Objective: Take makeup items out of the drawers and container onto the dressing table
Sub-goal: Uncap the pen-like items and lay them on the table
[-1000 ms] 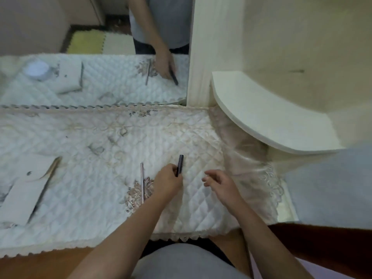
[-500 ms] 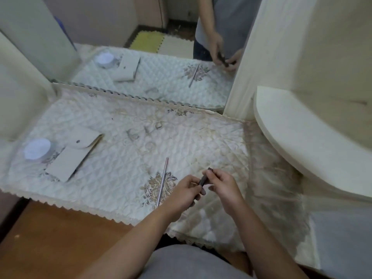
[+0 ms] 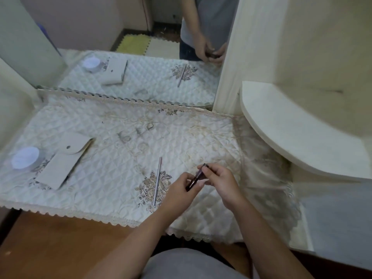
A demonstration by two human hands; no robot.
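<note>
Both hands on one dark makeup pencil

Right hand (image 3: 220, 181) has joined left hand (image 3: 182, 188), gripping the pencil (image 3: 196, 176) above the desk (image 3: 112, 178); not yet laid down.

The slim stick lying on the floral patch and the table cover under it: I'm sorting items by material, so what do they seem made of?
The slim stick looks like metal or metallic-coated plastic: silvery with a pinkish sheen and a straight, thin body. The table cover looks like quilted satin-like fabric: diamond stitching, a soft gloss, tan embroidery and a scalloped lace edge.

Bare forearms, grey top (image 3: 187, 264)
</note>
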